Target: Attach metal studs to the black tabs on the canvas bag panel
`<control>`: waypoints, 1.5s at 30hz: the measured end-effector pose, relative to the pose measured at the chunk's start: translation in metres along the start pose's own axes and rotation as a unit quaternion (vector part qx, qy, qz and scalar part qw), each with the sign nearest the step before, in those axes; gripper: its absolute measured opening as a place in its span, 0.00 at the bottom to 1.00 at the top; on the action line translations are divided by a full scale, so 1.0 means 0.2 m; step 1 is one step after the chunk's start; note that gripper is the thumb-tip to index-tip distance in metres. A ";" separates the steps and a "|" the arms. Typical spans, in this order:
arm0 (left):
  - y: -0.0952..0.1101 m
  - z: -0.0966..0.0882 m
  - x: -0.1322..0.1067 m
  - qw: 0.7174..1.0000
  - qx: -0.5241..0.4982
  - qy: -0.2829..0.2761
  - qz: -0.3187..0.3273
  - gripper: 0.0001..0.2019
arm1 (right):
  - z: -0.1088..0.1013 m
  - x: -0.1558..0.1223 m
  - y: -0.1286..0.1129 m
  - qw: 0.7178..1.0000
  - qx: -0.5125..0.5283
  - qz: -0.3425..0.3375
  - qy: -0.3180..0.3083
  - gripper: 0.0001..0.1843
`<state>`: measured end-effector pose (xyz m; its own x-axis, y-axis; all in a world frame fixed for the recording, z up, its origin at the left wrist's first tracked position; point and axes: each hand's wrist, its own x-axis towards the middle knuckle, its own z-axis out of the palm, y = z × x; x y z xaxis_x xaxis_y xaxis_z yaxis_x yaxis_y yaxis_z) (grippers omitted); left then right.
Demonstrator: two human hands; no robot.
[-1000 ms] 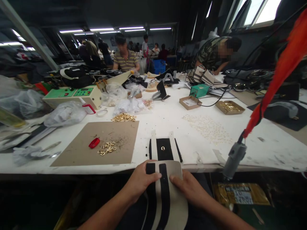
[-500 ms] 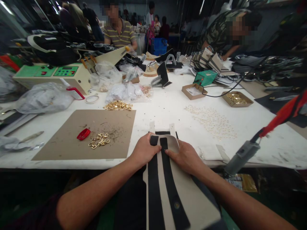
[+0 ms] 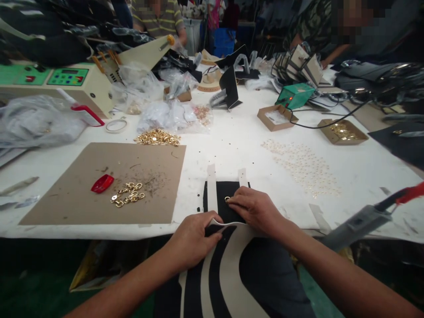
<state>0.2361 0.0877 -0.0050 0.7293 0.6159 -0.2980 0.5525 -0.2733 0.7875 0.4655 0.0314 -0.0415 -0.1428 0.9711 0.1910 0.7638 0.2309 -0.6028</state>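
Now my left hand (image 3: 194, 240) is clamped on the top edge of the striped panel (image 3: 228, 265), at the near rim of the counter (image 3: 232, 145). From there the panel hangs down toward six o'clock. My right hand (image 3: 256, 210) is at one o'clock from the left one. It lies on the black pad (image 3: 220, 210) with fingertips touching a small gold ring (image 3: 227, 198); whether they pinch it I cannot tell. At ten o'clock a cardboard sheet (image 3: 109, 172) carries a red clip (image 3: 102, 183) and gold chain pieces (image 3: 127, 194).

We see a red clip (image 3: 102, 183) and gold chain links (image 3: 127, 194) on a cardboard sheet (image 3: 66, 194), with a green box (image 3: 294, 95) farther back on the surface (image 3: 238, 145).
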 end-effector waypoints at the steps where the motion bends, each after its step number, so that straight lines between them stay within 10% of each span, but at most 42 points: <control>1: -0.01 0.00 0.00 1.000 0.001 0.002 0.000 0.05 | 0.01 0.00 0.01 1.000 -0.011 0.002 0.002 0.10; 15: -0.03 -0.01 0.01 1.000 0.003 -0.001 0.002 0.08 | -0.01 0.09 -0.05 0.994 -0.054 0.072 -0.065 0.08; 22: -0.05 -0.03 0.00 0.995 -0.098 0.014 -0.017 0.05 | -0.10 0.05 -0.07 0.980 0.118 0.160 0.008 0.08; 26: -0.03 -0.04 0.00 0.947 -0.307 0.054 -0.072 0.13 | -0.17 -0.08 -0.15 0.934 0.250 0.253 0.017 0.22; 32: 0.07 0.03 0.04 0.878 -0.456 0.123 -0.082 0.26 | -0.09 -0.18 -0.23 0.795 0.511 0.328 0.019 0.32; 39: 0.08 0.07 0.08 0.934 -0.288 0.200 -0.074 0.42 | -0.08 -0.14 -0.22 0.920 0.200 0.320 0.103 0.13; 45: 0.05 0.07 -0.01 0.965 -0.172 0.183 -0.080 0.39 | -0.06 -0.22 -0.27 0.899 0.303 0.315 0.014 0.14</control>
<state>0.2468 0.0735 -0.0037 0.4199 0.8664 -0.2701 0.4345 0.0693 0.8980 0.4386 -0.0241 -0.0075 0.2207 0.9206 -0.3223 0.2037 -0.3667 -0.9078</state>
